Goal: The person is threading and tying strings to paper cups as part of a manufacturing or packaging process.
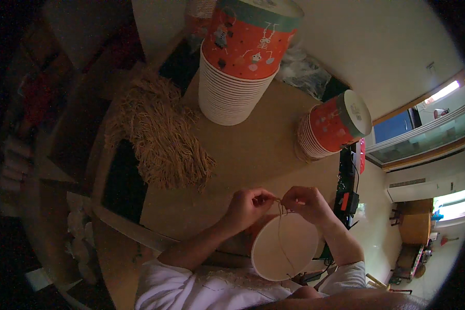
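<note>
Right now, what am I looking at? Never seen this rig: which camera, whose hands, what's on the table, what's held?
No robot: these are a person's bare hands, seen by a head-worn fisheye camera looking down, so straight edges bend. On the brown tabletop lie a heap of tan cords, a tall stack of orange-and-white tubs and a shorter stack. The left hand and right hand pinch a thin cord, which hangs across an open tub.
</note>
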